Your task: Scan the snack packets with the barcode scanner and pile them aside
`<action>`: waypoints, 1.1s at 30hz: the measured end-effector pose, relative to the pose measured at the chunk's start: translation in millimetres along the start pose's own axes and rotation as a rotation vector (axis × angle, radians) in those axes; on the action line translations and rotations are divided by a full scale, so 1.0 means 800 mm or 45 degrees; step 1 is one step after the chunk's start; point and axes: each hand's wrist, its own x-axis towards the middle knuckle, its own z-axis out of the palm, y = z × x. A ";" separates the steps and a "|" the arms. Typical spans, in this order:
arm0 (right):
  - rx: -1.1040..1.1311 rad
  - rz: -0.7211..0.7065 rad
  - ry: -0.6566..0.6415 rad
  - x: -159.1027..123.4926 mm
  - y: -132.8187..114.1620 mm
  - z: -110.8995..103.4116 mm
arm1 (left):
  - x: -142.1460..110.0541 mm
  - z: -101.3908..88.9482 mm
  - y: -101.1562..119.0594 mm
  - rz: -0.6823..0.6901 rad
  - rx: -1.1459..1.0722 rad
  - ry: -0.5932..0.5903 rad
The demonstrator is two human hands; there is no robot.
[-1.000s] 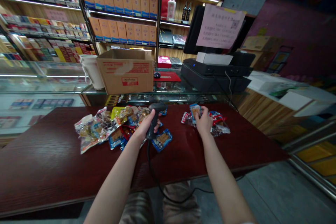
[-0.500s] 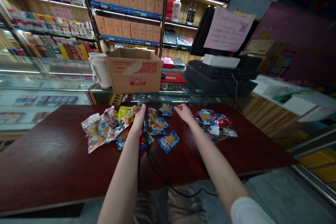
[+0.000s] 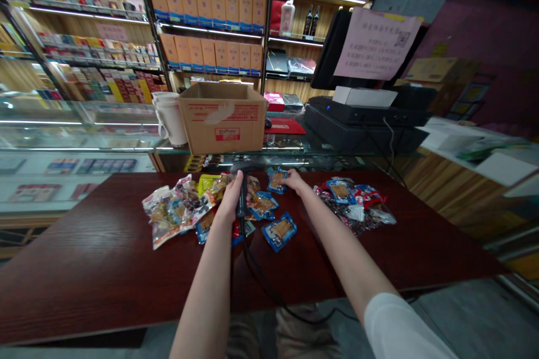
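My left hand [image 3: 234,195] is wrapped round the handle of a black barcode scanner [image 3: 243,202], whose head points away from me. My right hand [image 3: 293,179] pinches the right edge of a small blue snack packet [image 3: 275,180] with a brown filling. Closer to me, another blue packet [image 3: 280,231] lies flat on the dark red table [image 3: 105,269]. Around and behind the scanner is a pile of snack bags, with a large clear bag [image 3: 170,210] at its left and a yellow bag [image 3: 206,182] behind. My left hand hides part of that pile.
Right of my right arm lies a second heap of snack packets [image 3: 357,202]. The scanner's cable [image 3: 269,291] runs down over the table edge. Beyond the table, a glass counter carries an open cardboard box [image 3: 227,126], a white cup [image 3: 172,120] and a black till [image 3: 362,123].
My right hand has closed on the blue snack packet, which now appears raised and tilted. The whole view has shifted slightly. The scanner stays in my left hand.
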 end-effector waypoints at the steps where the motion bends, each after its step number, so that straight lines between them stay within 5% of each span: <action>1: 0.004 0.052 -0.005 -0.003 0.003 -0.005 | -0.001 0.001 0.000 0.009 -0.009 -0.015; 7: 0.314 0.288 -0.063 -0.042 0.001 -0.068 | -0.007 0.016 -0.005 -0.059 -0.080 -0.164; 13: 0.656 0.140 0.044 -0.076 -0.016 -0.123 | -0.031 0.058 -0.018 -0.236 -0.010 -0.449; 20: 0.703 0.111 0.143 -0.083 -0.024 -0.133 | -0.056 0.089 -0.041 -0.212 0.165 -0.580; 28: 0.610 0.152 0.186 -0.083 -0.023 -0.122 | -0.058 0.089 -0.046 -0.233 0.128 -0.736; 33: 0.334 0.040 0.278 -0.072 -0.007 -0.140 | -0.048 0.080 -0.043 -0.261 0.121 -0.667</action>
